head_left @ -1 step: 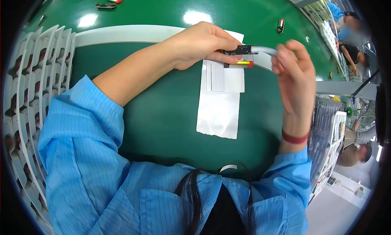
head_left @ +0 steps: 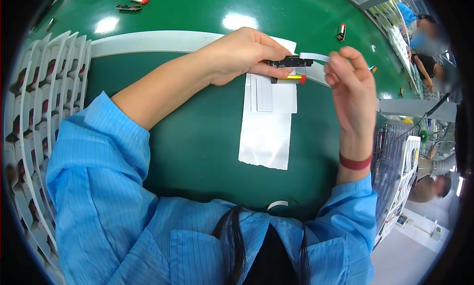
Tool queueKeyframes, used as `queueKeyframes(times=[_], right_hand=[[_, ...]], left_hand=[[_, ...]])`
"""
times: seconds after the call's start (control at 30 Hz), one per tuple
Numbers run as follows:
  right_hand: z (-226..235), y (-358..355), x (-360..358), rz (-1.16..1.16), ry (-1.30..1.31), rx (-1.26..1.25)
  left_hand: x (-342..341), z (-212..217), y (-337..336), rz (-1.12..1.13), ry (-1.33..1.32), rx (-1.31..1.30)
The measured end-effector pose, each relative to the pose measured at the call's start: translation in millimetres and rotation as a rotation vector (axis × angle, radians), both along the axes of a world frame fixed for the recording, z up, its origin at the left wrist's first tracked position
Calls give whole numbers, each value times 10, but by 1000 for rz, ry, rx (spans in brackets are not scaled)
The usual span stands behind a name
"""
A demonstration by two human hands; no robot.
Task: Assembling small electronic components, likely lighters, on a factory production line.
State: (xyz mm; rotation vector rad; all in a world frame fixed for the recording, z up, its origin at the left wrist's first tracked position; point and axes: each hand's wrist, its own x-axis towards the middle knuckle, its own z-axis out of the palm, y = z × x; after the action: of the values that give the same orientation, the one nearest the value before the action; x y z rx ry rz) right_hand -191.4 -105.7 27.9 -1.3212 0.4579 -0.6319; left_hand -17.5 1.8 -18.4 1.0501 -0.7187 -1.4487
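My left hand [head_left: 249, 53] pinches a narrow black circuit board [head_left: 292, 62] between thumb and fingers, the board's right end sticking out. A battery cell [head_left: 295, 79] with a yellow stripe and a red end hangs just below the board; a thin wire shows beside it. In the fingertips of my right hand [head_left: 351, 75] is one end of a white strip [head_left: 315, 56], whose other end meets the board's upper right edge. Whether the strip is stuck there I cannot tell. Beneath the hands lies a white paper sheet [head_left: 266, 137] with narrow pale strips [head_left: 264, 95] on it.
Racks of white dividers [head_left: 44, 87] line the left side; clear trays [head_left: 390, 152] stack at the right. Past a white rail [head_left: 148, 42], boards with batteries [head_left: 138, 0] [head_left: 341, 32] rest on the green surface. Other people [head_left: 429, 68] are at the far right.
My right hand has shifted slightly left and its fingers have drawn together. The white strip now reaches the board's upper edge rather than its right end. The left hand has barely moved.
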Motion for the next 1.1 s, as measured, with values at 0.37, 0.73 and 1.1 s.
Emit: queueKeyframes(times=[0.37, 0.73, 1.1], right_hand=[[-413, -88, 52, -20, 75, -69], [-426, -101, 50, -18, 104, -89], [-417, 92, 90, -133, 70, -364]], left_hand=[[41, -83, -7, -67, 38, 0], [34, -99, -4, -49, 11, -23], [-71, -62, 40, 72, -107, -5]])
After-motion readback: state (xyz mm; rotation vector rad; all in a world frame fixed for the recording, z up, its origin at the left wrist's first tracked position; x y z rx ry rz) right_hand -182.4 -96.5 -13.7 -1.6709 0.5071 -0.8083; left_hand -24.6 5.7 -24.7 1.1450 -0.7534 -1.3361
